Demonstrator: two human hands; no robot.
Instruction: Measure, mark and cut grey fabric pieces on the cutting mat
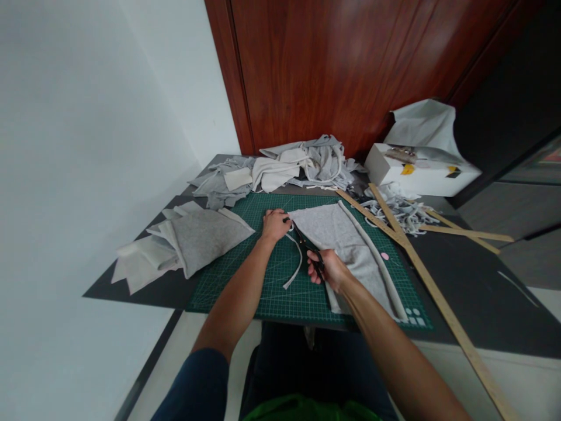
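Black scissors [301, 238] are in my right hand [326, 269], its fingers wrapped round the handles. The blades point up and left along the left edge of a grey fabric piece [342, 231], which lies on a green cutting mat [272, 280]. At the fabric's upper left corner, my left hand [276, 224] is closed, with fingertips near the blade tips; what it pinches is too small to make out clearly. From there a narrow cut strip [296, 269] curls down onto the mat.
Stacked grey fabric pieces [205, 234] lie at the left. Behind the mat is a cloth heap [280, 166]. Wooden rulers [425, 275] cross at the right, near thin scraps [398, 210] and a white box [425, 172]. A wall [153, 117] borders the left.
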